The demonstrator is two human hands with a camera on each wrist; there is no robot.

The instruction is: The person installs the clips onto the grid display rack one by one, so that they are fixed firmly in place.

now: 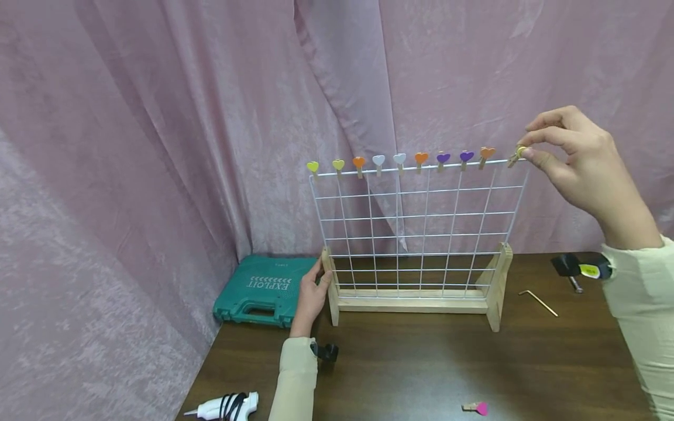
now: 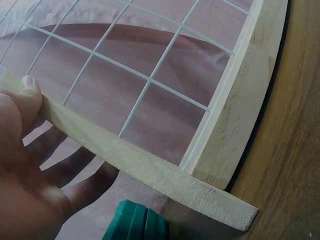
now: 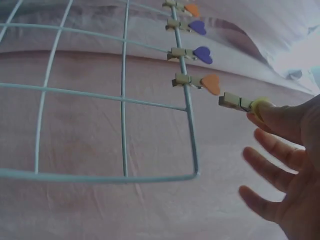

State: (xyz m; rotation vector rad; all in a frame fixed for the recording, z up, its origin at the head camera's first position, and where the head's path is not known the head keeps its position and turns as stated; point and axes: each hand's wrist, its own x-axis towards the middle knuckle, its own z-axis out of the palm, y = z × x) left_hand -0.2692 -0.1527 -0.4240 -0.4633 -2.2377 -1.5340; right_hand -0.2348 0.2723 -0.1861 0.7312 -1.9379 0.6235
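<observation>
A white wire grid (image 1: pixel 398 217) stands upright in a wooden stand (image 1: pixel 411 304). Along its top wire is a row of small clothespins with yellow, orange, white and purple hearts, such as a purple-heart clothespin (image 3: pixel 202 55). My right hand (image 1: pixel 579 158) pinches a yellow-heart clothespin (image 3: pixel 237 102) between thumb and index finger, off the grid's top right corner; in the right wrist view its wooden tip points at the wire, apart from it. My left hand (image 1: pixel 312 295) holds the stand's left side piece (image 2: pixel 115 145), thumb on one face and fingers behind.
A green tool case (image 1: pixel 268 292) lies behind my left hand. A white glue gun (image 1: pixel 223 406) with a black cord is at front left, a pink-heart clothespin (image 1: pixel 476 408) at the front. A hex key (image 1: pixel 539 303) lies right of the stand. Pink curtains (image 1: pixel 263 117) hang behind.
</observation>
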